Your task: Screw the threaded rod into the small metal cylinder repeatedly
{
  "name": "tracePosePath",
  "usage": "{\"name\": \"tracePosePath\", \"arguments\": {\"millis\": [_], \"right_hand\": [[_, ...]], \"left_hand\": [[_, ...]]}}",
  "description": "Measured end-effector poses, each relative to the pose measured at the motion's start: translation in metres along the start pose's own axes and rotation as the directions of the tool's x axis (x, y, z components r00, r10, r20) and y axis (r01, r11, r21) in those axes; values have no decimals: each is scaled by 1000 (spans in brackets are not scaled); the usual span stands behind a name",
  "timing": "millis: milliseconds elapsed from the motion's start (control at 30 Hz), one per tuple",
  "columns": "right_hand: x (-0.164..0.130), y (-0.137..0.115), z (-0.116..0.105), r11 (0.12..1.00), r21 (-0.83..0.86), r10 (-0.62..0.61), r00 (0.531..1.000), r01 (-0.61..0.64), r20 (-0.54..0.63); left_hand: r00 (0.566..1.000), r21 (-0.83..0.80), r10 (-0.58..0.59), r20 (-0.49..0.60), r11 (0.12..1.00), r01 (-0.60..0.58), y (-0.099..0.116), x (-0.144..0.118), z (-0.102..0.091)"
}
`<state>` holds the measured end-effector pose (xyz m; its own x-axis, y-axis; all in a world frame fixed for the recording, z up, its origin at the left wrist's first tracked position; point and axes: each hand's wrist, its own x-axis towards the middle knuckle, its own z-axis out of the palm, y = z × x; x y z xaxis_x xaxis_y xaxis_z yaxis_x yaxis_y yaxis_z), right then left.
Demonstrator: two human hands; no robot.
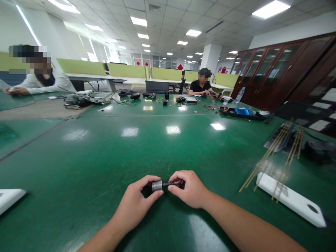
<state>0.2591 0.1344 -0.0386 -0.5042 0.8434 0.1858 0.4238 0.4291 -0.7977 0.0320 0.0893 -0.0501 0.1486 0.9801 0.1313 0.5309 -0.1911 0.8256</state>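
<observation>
My left hand grips a short grey metal cylinder between thumb and fingers, low in the middle of the view. A thin dark rod with a ribbed or fluted surface stretches from the cylinder's right end. My right hand pinches the far end of this rod with thumb and forefinger. Cylinder and rod lie in one line, roughly level, close above the green tabletop. Whether the rod is seated inside the cylinder or only touches its end, I cannot tell.
Thin wooden sticks lie over a long white device at the right. Another white object juts in at the left edge. Farther back are electronic parts, a black tray, a bottle and two seated people.
</observation>
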Motion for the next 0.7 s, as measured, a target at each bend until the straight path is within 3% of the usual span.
{"name": "tracePosePath", "arguments": {"millis": [700], "right_hand": [[0,0,1,1000,17,5,1000,-5,-15]], "left_hand": [[1000,-36,-11,18,999,12,3,2,-1]]}}
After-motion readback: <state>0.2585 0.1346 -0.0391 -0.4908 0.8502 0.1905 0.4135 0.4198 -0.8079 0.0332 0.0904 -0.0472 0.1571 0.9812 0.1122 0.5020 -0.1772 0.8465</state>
